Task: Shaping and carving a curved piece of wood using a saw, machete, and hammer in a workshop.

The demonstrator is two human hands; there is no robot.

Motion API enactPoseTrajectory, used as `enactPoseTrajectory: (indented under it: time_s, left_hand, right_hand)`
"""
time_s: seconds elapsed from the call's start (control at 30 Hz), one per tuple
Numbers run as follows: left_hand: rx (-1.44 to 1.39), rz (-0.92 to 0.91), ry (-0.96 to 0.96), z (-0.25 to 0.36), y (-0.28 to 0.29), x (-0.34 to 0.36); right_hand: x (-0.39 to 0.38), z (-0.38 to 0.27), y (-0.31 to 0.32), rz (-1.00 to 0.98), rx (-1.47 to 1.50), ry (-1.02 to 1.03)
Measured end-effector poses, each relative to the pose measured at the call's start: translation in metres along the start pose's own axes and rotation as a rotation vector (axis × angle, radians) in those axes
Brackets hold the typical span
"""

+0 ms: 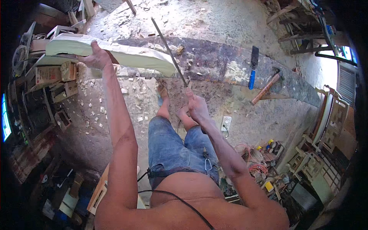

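Note:
My left hand (pixel 96 57) is closed over the top edge of a long, curved piece of pale wood (pixel 143 60), near its left part. That piece stretches along the dark, worn workbench (pixel 209 57), and its right end tapers downward. In my right hand (pixel 197 107) is a long, narrow metal file (pixel 167 46), slanting up and to the left. The file's shaft passes close by the tapered end of the wood; whether they touch I cannot tell. Farther right on the bench lie a blue-handled chisel (pixel 252 76) and a wooden-handled hammer (pixel 266 88).
Wood chips (pixel 102 109) litter the floor and bench. A white power strip (pixel 226 123) with a cord lies right of my legs. Cardboard boxes (pixel 48 74) and shelving stand left. Chair frames (pixel 327 126), coiled orange cord (pixel 257 168) and piled tools are at right.

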State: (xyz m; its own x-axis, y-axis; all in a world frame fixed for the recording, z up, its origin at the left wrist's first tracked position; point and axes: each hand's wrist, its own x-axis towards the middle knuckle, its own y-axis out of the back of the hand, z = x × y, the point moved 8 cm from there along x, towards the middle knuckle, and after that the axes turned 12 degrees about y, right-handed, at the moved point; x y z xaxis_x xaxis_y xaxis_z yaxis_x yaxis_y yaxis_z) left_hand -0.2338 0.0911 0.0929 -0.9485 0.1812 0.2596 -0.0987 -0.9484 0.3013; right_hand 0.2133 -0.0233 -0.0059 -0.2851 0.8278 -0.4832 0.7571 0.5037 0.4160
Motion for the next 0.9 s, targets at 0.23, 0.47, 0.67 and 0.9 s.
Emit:
enactPoseTrajectory:
  time_s: [0.23,0.47,0.67,0.9]
  left_hand:
    - [-0.026,0.015,0.037,-0.013,0.000,0.006]
    - [0.176,0.112,-0.117,-0.020,0.007,0.026]
    - [-0.416,-0.186,0.144,0.014,0.027,0.008]
    - [-0.439,-0.357,0.355,0.020,0.129,-0.054]
  right_hand:
    - [-0.036,-0.115,0.078,0.370,0.382,0.700]
    - [0.003,0.045,-0.032,-0.050,-0.062,-0.017]
    - [0.013,0.019,0.001,0.028,-0.060,-0.002]
    - [0.001,0.046,-0.015,0.177,0.025,0.044]
